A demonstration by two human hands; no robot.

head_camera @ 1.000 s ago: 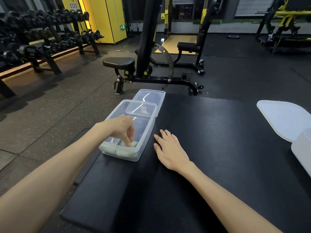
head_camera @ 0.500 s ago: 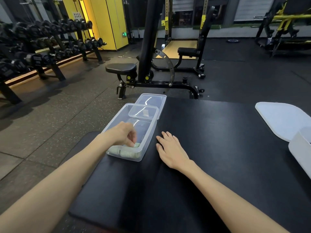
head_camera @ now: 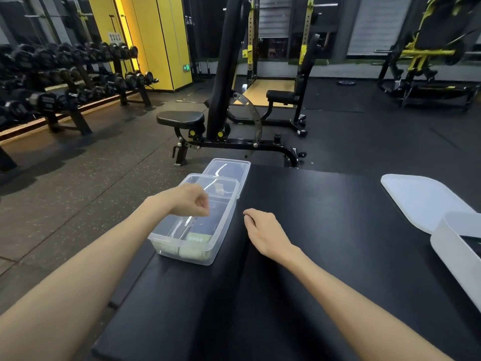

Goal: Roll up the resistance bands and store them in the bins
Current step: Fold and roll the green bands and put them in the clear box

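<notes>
A clear plastic bin stands on the black mat near its left edge. A rolled pale green resistance band lies in the bin's near end. My left hand hovers above the bin's middle with fingers curled and nothing in them. My right hand rests just right of the bin on the mat, fingers curled under, holding nothing.
The bin's clear lid lies behind it, partly under it. A white lid and a white bin sit at the mat's right edge. A weight bench stands beyond; dumbbell racks line the left.
My left hand has lifted out of the bin, leaving the green roll in it. My right hand's fingers have curled in from flat.
</notes>
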